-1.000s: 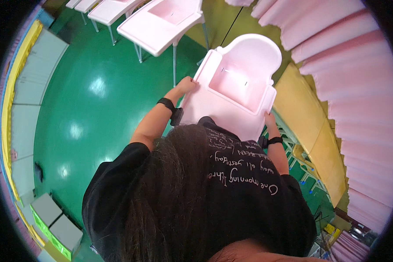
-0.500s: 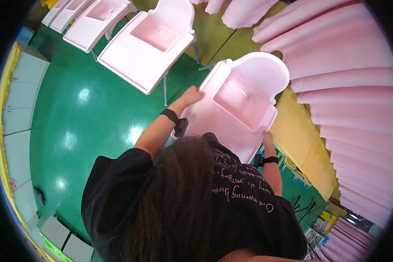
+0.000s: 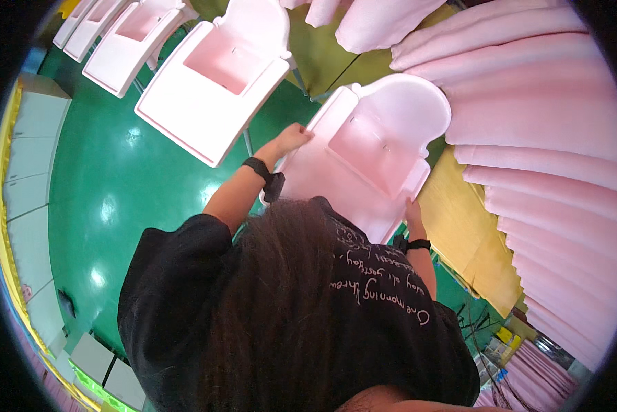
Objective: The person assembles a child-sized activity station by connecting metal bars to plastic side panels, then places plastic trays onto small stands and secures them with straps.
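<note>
In front of me stands a pale pink high chair (image 3: 336, 182) with a wide tray and a rounded backrest. My left hand (image 3: 293, 138) grips the left edge of its tray, fingers closed over the rim. On the opposite side, my right hand (image 3: 413, 211) is closed on the tray's right edge, its fingers partly hidden. The front of the tray lies close to my body, and my hair and shirt cover part of it. Another pink high chair (image 3: 178, 113) stands just to the left, apart from my left hand.
Several more high chairs (image 3: 113, 58) line up at the far left. Pink curtains (image 3: 542, 117) hang on the right, beside a yellow wooden panel (image 3: 470, 237). Pale cabinets (image 3: 30, 185) run along the left wall. The floor (image 3: 116, 172) is glossy green.
Both hands keep their hold on the tray. The neighbouring high chairs and the one I hold have shifted slightly left in view, and the neighbour now appears lower.
</note>
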Available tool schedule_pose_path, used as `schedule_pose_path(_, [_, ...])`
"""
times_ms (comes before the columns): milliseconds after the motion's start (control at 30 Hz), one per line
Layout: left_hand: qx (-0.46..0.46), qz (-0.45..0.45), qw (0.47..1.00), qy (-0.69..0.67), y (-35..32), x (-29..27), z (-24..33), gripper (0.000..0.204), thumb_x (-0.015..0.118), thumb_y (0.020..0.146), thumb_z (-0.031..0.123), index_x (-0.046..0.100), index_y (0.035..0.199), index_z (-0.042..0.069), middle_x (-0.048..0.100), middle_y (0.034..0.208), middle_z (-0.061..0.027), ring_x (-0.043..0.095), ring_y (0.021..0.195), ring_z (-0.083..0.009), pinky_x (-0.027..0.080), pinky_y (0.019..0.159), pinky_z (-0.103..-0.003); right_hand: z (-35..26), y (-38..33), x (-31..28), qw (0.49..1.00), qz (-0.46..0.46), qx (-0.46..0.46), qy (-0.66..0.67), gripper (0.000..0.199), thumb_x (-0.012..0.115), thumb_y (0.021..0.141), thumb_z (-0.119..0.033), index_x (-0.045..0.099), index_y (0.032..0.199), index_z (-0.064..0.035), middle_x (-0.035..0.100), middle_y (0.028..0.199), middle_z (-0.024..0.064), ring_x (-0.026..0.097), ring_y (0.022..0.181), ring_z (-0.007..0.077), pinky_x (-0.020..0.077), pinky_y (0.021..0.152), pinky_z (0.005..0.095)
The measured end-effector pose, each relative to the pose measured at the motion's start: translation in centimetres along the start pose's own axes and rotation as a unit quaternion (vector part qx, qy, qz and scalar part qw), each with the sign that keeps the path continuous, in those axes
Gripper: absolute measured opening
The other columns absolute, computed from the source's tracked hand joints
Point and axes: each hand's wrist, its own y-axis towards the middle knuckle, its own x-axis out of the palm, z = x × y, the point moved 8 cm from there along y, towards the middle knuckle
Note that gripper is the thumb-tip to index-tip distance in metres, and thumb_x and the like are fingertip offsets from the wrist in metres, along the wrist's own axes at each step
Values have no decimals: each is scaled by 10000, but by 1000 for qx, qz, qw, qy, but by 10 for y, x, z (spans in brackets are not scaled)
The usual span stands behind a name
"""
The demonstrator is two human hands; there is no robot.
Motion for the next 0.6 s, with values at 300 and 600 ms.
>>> schedule_pose_path(300, [-3, 12, 1000, -21, -1, 10, -19, 481, 621, 810, 350, 542, 1032, -70, 583, 887, -100, 536, 781, -172, 444, 679, -301, 8, -20, 12, 995, -34, 94, -10, 454, 474, 886, -331, 511, 1077, 79, 591, 1005, 198, 573, 912, 294, 445, 778, 387])
schedule_pose_path(600, [-3, 74, 996, -49, 16, 18, -21, 534, 615, 777, 389, 536, 1065, -55, 581, 962, -146, 553, 868, -219, 444, 751, -312, 48, -1, 6, 997, 9, 70, -7, 393, 495, 889, -309, 532, 1050, 47, 570, 848, 81, 536, 695, 175, 436, 593, 331])
